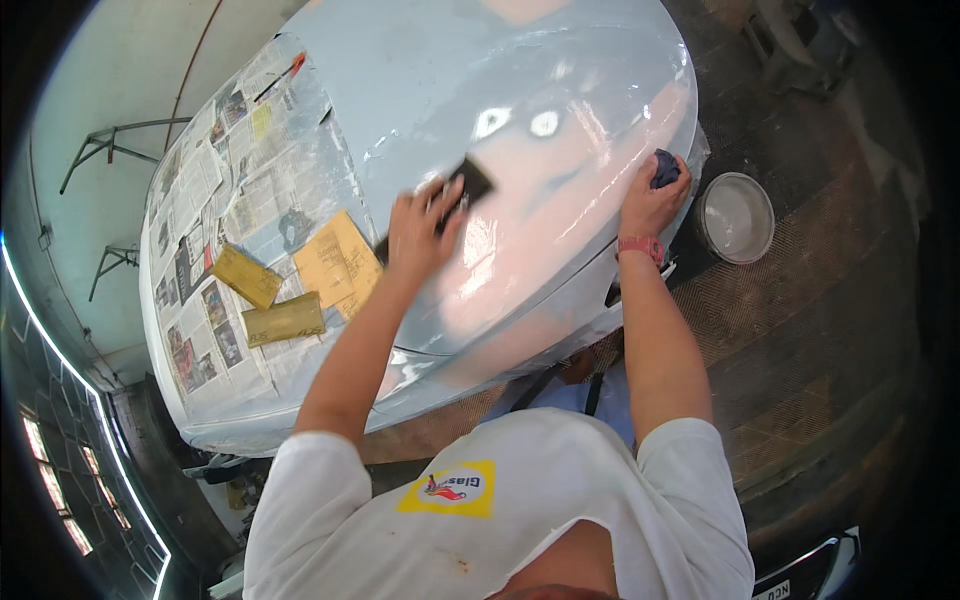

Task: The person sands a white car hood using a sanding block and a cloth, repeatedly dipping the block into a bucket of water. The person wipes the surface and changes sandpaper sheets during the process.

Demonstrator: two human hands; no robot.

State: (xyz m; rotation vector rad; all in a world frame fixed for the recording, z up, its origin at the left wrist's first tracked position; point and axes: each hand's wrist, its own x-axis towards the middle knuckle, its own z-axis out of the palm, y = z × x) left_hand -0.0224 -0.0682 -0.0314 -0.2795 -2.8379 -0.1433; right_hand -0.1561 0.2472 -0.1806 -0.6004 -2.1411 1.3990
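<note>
My left hand (420, 228) presses a dark flat sanding pad (468, 185) against a wet, glossy pale blue car panel (500, 90). My right hand (652, 200) rests near the panel's right edge, gripping a bunched dark blue cloth (665, 167). A pink band sits on my right wrist. Both forearms reach up from my white shirt at the bottom.
Newspaper (215, 190) masks the car's left part, with yellow sandpaper sheets (335, 262) and two yellow blocks (283, 318) lying on it. A round grey bucket (736, 216) stands on the dark floor at the right. Metal stands are against the left wall.
</note>
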